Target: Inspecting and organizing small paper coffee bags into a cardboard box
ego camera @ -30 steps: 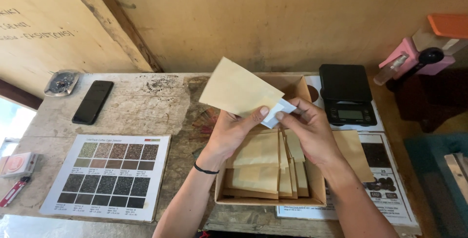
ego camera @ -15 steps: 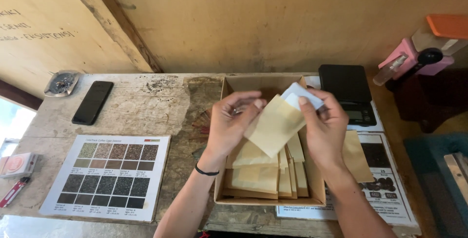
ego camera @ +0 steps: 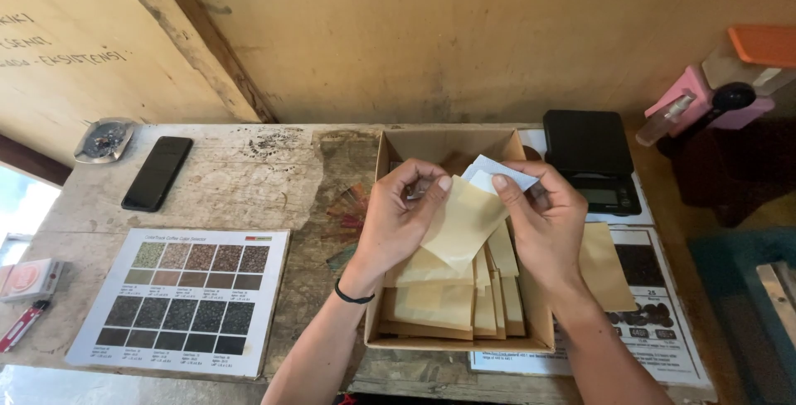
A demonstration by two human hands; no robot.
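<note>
Pinching tan envelope point(ego camera: 461, 221) over cardboard box point(ego camera: 381, 289): left hand point(ego camera: 398, 221), right hand point(ego camera: 543, 227); scale point(ego camera: 590, 156), phone point(ego camera: 157, 173) nearby

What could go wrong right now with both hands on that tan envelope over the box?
1. The white slip sits only partly behind the tan envelope, pinched at its top edge by the left hand and right hand; it could slide out and drop among the envelopes stacked in the cardboard box.
2. Pinching that edge may crease the thin envelope.
3. A loose tan envelope lies outside the box beside the right wrist, which may brush it off the table.
</note>
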